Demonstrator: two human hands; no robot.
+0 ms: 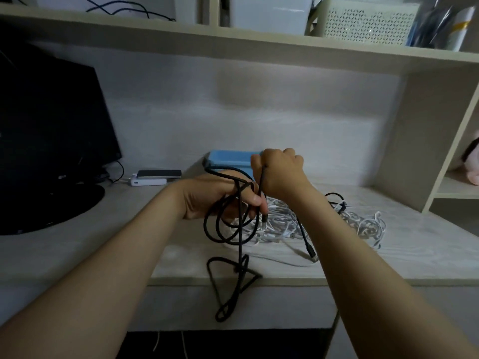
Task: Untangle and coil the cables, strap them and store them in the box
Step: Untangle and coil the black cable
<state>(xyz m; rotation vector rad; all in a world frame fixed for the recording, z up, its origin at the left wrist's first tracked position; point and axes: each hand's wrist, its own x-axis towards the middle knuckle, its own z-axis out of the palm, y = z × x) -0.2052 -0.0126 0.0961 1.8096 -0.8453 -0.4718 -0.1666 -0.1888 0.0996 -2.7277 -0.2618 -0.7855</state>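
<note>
Clutching black cable (241,247), left hand (215,198) and right hand (282,174) partly hide blue box (228,159).

Things on the desk (77,244)
Monitor (51,125) left, phone (159,173) beside it, box (228,159) behind the cable pile (363,224), shelf (233,45) above.

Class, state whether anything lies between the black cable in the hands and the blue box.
Nothing visible does. The black cable hangs just in front of the blue box; the white cable tangle lies off to the right.
</note>
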